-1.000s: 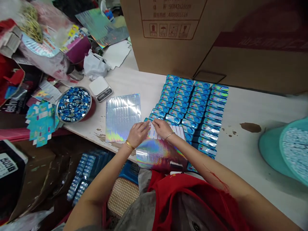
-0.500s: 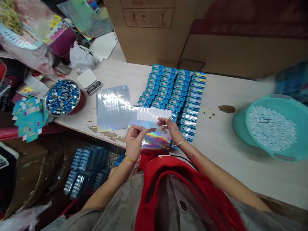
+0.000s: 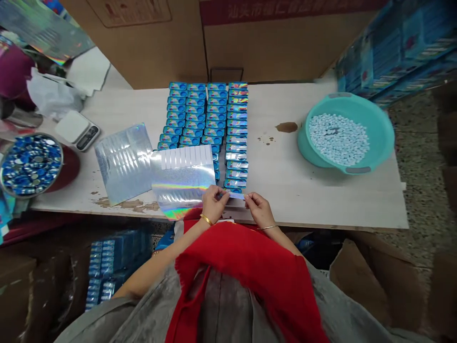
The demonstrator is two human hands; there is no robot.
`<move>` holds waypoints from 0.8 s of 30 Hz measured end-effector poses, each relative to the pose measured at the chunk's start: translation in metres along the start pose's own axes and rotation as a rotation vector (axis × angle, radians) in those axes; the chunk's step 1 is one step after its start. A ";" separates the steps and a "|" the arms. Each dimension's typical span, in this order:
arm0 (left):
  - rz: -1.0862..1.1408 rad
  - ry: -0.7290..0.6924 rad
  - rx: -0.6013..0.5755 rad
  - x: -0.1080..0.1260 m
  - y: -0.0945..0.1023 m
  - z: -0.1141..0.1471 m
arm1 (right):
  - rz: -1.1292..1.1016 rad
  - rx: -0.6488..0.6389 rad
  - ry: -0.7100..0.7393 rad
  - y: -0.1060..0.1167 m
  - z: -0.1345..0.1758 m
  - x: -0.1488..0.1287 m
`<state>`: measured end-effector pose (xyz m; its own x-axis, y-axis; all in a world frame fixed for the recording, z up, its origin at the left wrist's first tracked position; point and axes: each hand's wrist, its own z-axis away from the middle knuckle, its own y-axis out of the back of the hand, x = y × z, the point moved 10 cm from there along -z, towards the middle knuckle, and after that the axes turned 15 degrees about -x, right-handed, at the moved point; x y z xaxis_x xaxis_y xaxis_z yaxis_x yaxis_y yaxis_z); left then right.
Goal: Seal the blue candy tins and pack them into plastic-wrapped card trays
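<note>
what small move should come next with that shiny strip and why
Probably lower the shiny strip onto the nearest blue case in the right-hand column: left hand and right hand hold its ends close by, and farther cases there carry similar strips.

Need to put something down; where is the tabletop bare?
The table is bare between the blue cases and teal tub, and between the tub and near edge. Left of the cases is crowded: silver sheets, scale, bowl.
</note>
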<state>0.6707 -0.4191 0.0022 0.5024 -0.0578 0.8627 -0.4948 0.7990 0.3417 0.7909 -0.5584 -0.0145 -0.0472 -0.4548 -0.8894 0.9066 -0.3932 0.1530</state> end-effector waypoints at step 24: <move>-0.654 0.154 0.046 0.002 -0.002 -0.023 | 0.136 -0.085 0.013 -0.018 -0.014 0.053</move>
<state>0.6889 -0.4074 -0.0056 0.8027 -0.4326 0.4104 -0.0817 0.6019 0.7943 0.7781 -0.5643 -0.0707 0.0830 -0.4890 -0.8683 0.9364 -0.2598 0.2358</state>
